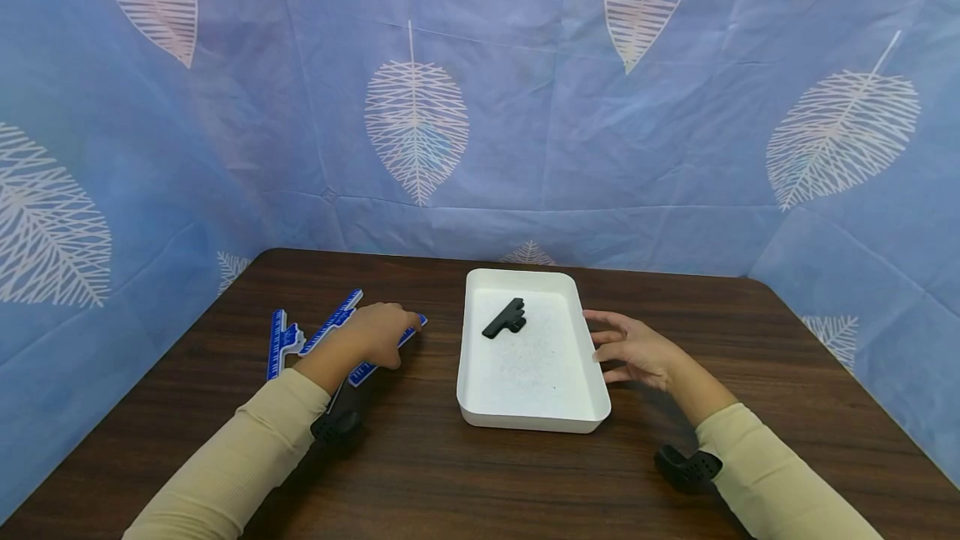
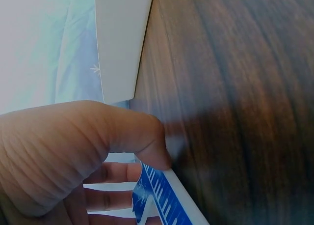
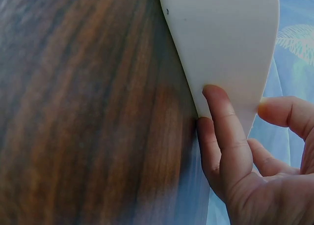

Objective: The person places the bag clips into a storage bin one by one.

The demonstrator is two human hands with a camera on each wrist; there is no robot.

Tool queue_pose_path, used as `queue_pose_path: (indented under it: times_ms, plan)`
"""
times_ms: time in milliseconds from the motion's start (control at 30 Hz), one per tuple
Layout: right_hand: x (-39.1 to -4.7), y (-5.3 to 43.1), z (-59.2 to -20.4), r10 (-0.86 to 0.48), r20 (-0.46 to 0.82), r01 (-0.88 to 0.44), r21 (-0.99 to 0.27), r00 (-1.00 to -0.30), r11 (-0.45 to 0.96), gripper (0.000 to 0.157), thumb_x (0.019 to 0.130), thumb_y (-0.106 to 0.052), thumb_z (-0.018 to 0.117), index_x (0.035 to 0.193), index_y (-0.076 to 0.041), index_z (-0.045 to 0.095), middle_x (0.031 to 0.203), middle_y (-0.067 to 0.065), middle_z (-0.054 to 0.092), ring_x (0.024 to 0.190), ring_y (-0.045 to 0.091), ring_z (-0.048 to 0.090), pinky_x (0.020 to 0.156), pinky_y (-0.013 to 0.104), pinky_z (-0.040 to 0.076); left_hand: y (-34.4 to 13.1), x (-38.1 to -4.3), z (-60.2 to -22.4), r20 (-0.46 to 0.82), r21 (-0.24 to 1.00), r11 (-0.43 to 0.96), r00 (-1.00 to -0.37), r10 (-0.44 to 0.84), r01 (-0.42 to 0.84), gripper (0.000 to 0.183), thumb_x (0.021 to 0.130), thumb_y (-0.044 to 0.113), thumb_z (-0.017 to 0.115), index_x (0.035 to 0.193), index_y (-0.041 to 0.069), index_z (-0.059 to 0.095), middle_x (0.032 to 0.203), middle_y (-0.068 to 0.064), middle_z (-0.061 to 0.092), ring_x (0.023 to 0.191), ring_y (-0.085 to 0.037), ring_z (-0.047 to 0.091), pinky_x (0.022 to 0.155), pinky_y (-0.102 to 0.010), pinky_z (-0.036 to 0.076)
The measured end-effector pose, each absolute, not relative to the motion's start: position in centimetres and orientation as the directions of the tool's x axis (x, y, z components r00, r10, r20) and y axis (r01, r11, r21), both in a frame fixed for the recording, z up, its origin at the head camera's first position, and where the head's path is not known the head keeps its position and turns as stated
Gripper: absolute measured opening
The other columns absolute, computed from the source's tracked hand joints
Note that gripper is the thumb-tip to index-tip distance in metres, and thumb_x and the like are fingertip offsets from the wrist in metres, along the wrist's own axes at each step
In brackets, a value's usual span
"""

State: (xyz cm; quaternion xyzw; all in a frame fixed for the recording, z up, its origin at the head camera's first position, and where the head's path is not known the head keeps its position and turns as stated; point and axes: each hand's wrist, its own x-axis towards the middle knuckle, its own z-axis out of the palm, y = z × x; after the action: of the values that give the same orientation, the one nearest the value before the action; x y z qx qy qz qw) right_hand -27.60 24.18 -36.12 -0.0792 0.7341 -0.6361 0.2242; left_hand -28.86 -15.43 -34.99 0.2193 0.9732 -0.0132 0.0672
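Note:
My left hand (image 1: 372, 335) is over the nearest of several blue-and-white clips with ruler markings. In the left wrist view, thumb and fingers pinch one end of that ruler clip (image 2: 174, 201) from both sides, close over the table. Two more ruler clips, one upright (image 1: 276, 347) and one slanting (image 1: 336, 320), lie to its left, the slanting one partly behind the hand. A white tray (image 1: 540, 382) stands mid-table with a black clip (image 1: 506, 318) inside. Against the tray's right wall, my right hand (image 1: 636, 352) rests its fingertips, fingers spread and loosely bent.
The dark wooden table (image 1: 420, 473) reaches back to a blue curtain (image 1: 510, 148) with white leaf prints, which also hangs at both sides. Each wrist wears a black band, the right one (image 1: 686, 467) close over the table.

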Motion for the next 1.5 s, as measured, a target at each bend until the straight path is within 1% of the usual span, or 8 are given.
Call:
queue_pose_path:
  times_ms: [133,267,633,800,967,1100,1267,1500]
  plan:
    - [-27.7,24.3,-36.2,-0.406,-0.228,0.168,-0.969,-0.885,0.18,0.086,0.087,0.005,0.061,0.156,-0.005,0.012,0.147,0.034,0.031,0.106,0.032,0.063,0.08,0.048,0.055,-15.4,-28.9,-34.9,-0.125,-0.018,0.901,-0.895,0.429,0.434,0.06,0.073,0.017,0.082,0.13,0.018,0.062,0.122,-0.011,0.063,0.107,-0.03,0.06,0.082,-0.049,0.052]
    - [-27.7,24.3,-36.4,-0.399,-0.236,0.176,-0.968,-0.886,0.181,0.085,0.087,0.005,0.062,0.156,-0.006,0.014,0.147,0.033,0.032,0.105,0.033,0.064,0.08,0.048,0.056,-15.3,-28.8,-34.5,-0.106,-0.019,0.898,-0.894,0.435,0.439,0.06,0.073,0.016,0.083,0.129,0.018,0.063,0.122,-0.011,0.063,0.107,-0.031,0.059,0.082,-0.049,0.052]
    - [-27.7,24.3,-36.2,-0.402,-0.238,0.182,-0.968,-0.884,0.174,0.086,0.087,0.005,0.062,0.156,-0.006,0.012,0.147,0.033,0.031,0.106,0.033,0.063,0.08,0.048,0.056,-15.2,-28.7,-33.6,-0.092,-0.023,0.897,-0.895,0.437,0.441,0.059,0.071,0.012,0.083,0.127,0.018,0.064,0.124,-0.01,0.063,0.11,-0.03,0.058,0.09,-0.051,0.05]
    - [-27.6,24.1,-36.1,-0.4,-0.242,0.191,-0.968,-0.884,0.165,0.087,0.086,0.005,0.062,0.156,-0.006,0.012,0.148,0.033,0.03,0.105,0.032,0.063,0.079,0.048,0.056,-15.3,-28.5,-33.1,-0.084,-0.015,0.893,-0.89,0.448,0.451,0.06,0.07,0.008,0.082,0.127,0.018,0.064,0.124,-0.009,0.063,0.11,-0.029,0.059,0.091,-0.05,0.05]
    - [-27.6,24.1,-36.1,-0.39,-0.243,0.19,-0.967,-0.888,0.169,0.086,0.086,0.006,0.062,0.156,-0.006,0.013,0.147,0.034,0.031,0.104,0.032,0.064,0.078,0.047,0.056,-15.4,-28.5,-32.5,-0.075,0.005,0.894,-0.891,0.448,0.448,0.061,0.071,0.006,0.081,0.128,0.019,0.064,0.123,-0.009,0.063,0.107,-0.028,0.058,0.089,-0.051,0.051]
    - [-27.6,24.1,-36.1,-0.382,-0.241,0.188,-0.967,-0.892,0.171,0.086,0.085,0.006,0.062,0.156,-0.006,0.014,0.147,0.034,0.032,0.104,0.032,0.064,0.078,0.047,0.056,-15.6,-28.6,-32.2,-0.057,0.01,0.894,-0.892,0.448,0.448,0.062,0.071,0.009,0.083,0.128,0.02,0.063,0.122,-0.009,0.064,0.104,-0.027,0.059,0.086,-0.053,0.052]
    - [-27.6,24.1,-36.1,-0.382,-0.24,0.189,-0.968,-0.893,0.168,0.087,0.085,0.006,0.062,0.156,-0.006,0.013,0.147,0.033,0.032,0.105,0.033,0.063,0.08,0.049,0.055,-15.6,-28.5,-31.5,-0.033,0.017,0.888,-0.887,0.46,0.46,0.061,0.07,0.012,0.084,0.128,0.02,0.064,0.119,-0.009,0.065,0.101,-0.026,0.059,0.086,-0.053,0.052]
    - [-27.7,24.1,-36.1,-0.383,-0.24,0.186,-0.967,-0.892,0.173,0.087,0.085,0.006,0.063,0.156,-0.005,0.013,0.146,0.034,0.032,0.104,0.032,0.064,0.078,0.048,0.056,-15.3,-28.4,-30.5,-0.02,0.03,0.885,-0.885,0.465,0.464,0.062,0.071,0.011,0.084,0.129,0.021,0.063,0.121,-0.009,0.064,0.104,-0.027,0.059,0.086,-0.054,0.051]
